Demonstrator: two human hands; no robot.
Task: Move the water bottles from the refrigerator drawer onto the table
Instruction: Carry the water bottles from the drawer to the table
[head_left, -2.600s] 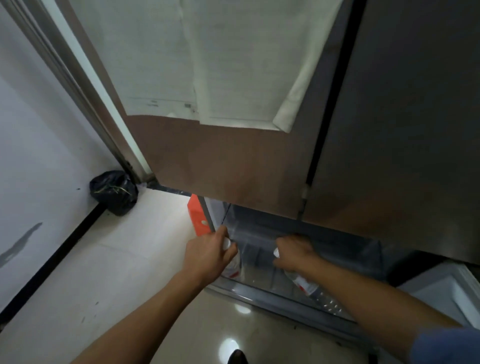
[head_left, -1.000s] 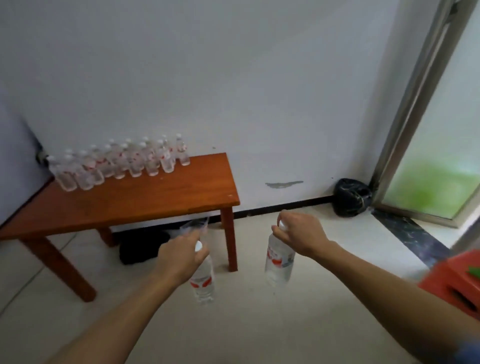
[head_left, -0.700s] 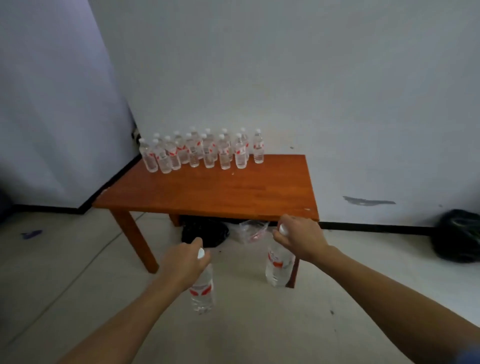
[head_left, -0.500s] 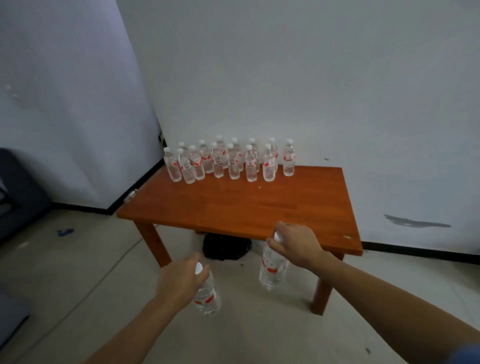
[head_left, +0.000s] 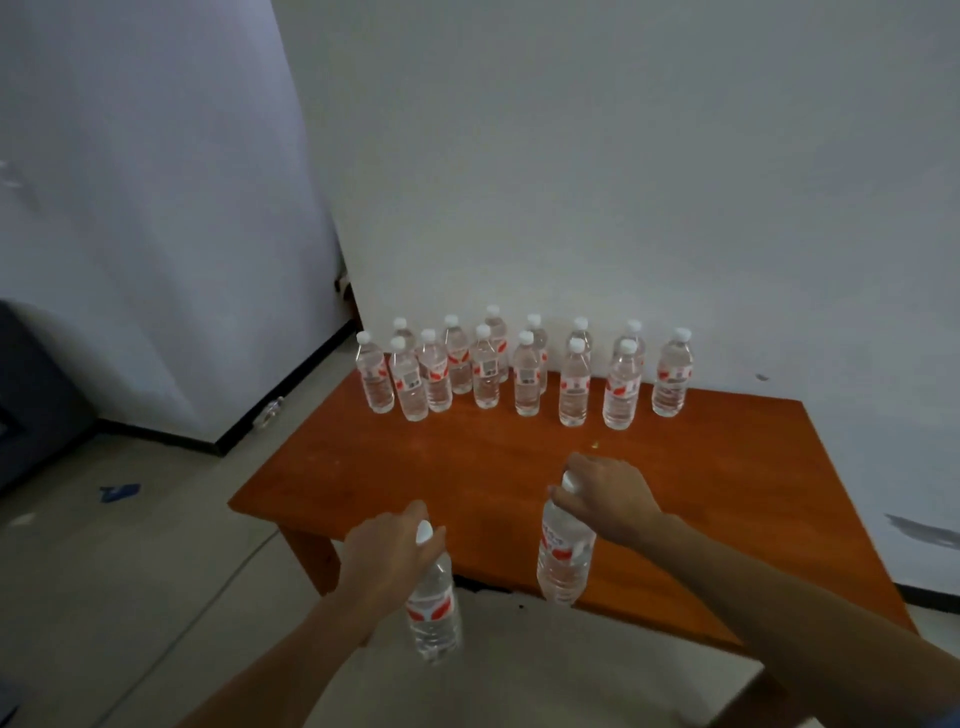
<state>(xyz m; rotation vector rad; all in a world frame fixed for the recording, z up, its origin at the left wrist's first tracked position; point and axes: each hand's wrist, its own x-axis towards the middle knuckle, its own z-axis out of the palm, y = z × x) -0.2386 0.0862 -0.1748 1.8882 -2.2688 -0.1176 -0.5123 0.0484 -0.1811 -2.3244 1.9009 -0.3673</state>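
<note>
My left hand (head_left: 387, 558) grips a clear water bottle (head_left: 432, 618) by its white cap; the bottle hangs in front of the table's near edge. My right hand (head_left: 608, 496) holds a second water bottle (head_left: 563, 558) by the cap, hanging over the near part of the orange-brown wooden table (head_left: 675, 483). Several more water bottles (head_left: 524, 371) with white caps and red labels stand upright in two rows along the table's far edge, against the white wall. The refrigerator is out of view.
A wall corner lies left of the table, with a dark piece of furniture (head_left: 31, 395) at the far left. A blue scrap (head_left: 119, 492) and a small clear object (head_left: 271, 410) lie on the pale floor. A table leg (head_left: 311, 558) stands at the near left corner.
I took a bottle in each hand at the refrigerator drawer, turned left and walked up to the table. The table is now close, with both bottles at its near edge.
</note>
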